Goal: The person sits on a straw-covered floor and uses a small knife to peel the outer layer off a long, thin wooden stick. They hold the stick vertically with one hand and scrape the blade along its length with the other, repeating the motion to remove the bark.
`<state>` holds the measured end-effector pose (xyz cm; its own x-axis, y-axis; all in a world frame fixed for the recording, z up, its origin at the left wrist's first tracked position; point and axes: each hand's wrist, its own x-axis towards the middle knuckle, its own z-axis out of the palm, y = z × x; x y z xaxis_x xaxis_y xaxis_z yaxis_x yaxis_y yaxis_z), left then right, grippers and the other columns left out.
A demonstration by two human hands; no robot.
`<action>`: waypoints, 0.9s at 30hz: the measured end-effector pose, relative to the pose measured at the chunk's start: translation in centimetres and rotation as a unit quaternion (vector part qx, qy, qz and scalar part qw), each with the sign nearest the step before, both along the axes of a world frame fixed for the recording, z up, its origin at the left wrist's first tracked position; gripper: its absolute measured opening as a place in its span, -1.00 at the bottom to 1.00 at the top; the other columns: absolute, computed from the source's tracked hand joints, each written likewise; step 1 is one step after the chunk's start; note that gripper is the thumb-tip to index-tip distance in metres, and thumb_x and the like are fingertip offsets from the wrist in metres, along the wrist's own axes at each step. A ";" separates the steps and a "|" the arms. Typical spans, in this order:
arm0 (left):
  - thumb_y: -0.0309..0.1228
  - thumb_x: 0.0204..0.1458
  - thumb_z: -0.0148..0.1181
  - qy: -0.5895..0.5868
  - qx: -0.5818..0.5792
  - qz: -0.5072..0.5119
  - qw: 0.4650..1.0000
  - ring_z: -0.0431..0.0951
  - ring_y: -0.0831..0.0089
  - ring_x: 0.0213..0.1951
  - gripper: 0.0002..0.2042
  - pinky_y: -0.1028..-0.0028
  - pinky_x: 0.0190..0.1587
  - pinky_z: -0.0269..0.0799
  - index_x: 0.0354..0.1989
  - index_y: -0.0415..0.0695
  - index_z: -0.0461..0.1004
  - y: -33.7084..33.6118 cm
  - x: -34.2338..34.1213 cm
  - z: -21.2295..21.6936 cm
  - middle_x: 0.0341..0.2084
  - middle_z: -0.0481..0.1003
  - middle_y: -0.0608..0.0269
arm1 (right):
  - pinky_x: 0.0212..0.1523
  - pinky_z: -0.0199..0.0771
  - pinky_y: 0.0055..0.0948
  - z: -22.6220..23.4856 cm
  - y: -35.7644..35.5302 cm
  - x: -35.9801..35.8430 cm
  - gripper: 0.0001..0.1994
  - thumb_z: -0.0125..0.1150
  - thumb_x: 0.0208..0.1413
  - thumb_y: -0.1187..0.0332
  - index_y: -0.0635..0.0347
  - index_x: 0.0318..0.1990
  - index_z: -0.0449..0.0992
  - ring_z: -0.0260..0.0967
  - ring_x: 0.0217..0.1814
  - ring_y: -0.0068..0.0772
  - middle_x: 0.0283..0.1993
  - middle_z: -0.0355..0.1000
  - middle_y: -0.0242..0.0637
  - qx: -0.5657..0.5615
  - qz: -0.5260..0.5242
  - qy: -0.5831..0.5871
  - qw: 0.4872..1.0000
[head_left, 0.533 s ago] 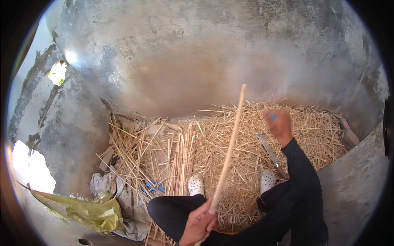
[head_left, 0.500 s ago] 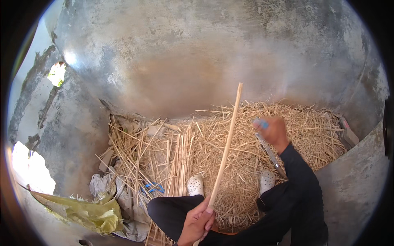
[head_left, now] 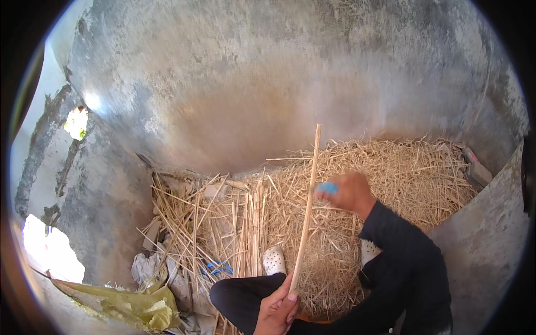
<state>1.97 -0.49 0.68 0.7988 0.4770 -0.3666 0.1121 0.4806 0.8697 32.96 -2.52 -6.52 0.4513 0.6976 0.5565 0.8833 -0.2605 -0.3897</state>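
Note:
My left hand, low in the middle, is closed around the lower part of a long, thin, pale wooden or bamboo stick. The stick rises away from me, leaning slightly right at its far end. My right hand is closed and blurred, its fingertips at the right side of the stick, about midway up. A bright blue patch shows at those fingers; whether it is a wrap or a held piece I cannot tell. The knife-like blade seen earlier beneath this hand is now hidden.
Straw and shavings cover the floor by the wall. Split strips and loose sticks lie to the left. A yellow-green sheet, grey cloth and blue strips are nearby. My white clog stands by the strips.
My right hand has moved left and slightly down, up to the stick. The blade beneath it has gone from sight. My left hand still grips the stick, which stands slightly more upright.

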 end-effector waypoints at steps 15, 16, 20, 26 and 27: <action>-0.34 0.19 0.05 -0.034 -0.018 0.031 0.999 0.10 0.75 -0.66 -0.54 0.71 -0.59 0.00 0.22 -0.30 0.23 0.5 -0.8 -1.4 -0.66 0.18 0.54 | -0.76 0.10 -0.31 -1.3 1.2 -2.8 -0.24 -0.15 -0.07 -0.51 0.03 -0.80 0.37 0.12 -0.84 -0.36 -0.88 0.15 -0.39 -0.001 0.112 0.055 0.992; -0.34 0.19 0.05 -0.038 -0.018 0.024 0.999 0.10 0.75 -0.65 -0.54 0.71 -0.59 0.00 0.22 -0.30 0.23 0.6 -0.9 -1.4 -0.65 0.18 0.55 | -0.75 0.10 -0.32 -1.3 1.2 -2.6 -0.25 -0.15 -0.06 -0.51 0.03 -0.80 0.37 0.11 -0.84 -0.36 -0.88 0.15 -0.39 -0.001 0.086 0.018 0.996; -0.32 0.19 0.07 0.007 -0.007 0.015 1.000 0.10 0.76 -0.63 -0.53 0.72 -0.56 0.00 0.22 -0.28 0.24 -0.3 -1.0 -0.4 -0.63 0.19 0.56 | -0.74 0.09 -0.30 -2.2 2.0 1.6 -0.27 -0.16 0.01 -0.45 0.02 -0.79 0.38 0.08 -0.84 -0.36 -0.87 0.15 -0.37 -0.037 -0.023 0.025 0.999; -0.29 0.19 0.08 0.035 0.058 0.003 0.998 0.09 0.77 -0.59 -0.50 0.72 -0.53 -0.01 0.24 -0.27 0.23 0.5 -1.0 -0.8 -0.58 0.19 0.57 | -0.78 0.03 -0.34 -0.5 1.7 -2.9 -0.17 -0.30 -0.04 -0.55 0.07 -0.82 0.39 0.05 -0.85 -0.46 -0.89 0.06 -0.44 0.030 0.103 0.008 0.994; -0.28 0.19 0.09 0.039 0.064 -0.008 0.997 0.09 0.77 -0.58 -0.50 0.72 -0.53 -0.02 0.25 -0.27 0.22 0.5 -1.2 -1.1 -0.58 0.19 0.57 | -0.78 0.07 -0.33 -1.4 1.9 -1.3 -0.17 -0.30 -0.05 -0.55 0.07 -0.82 0.39 0.08 -0.86 -0.43 -0.90 0.08 -0.40 -0.029 0.046 -0.040 0.998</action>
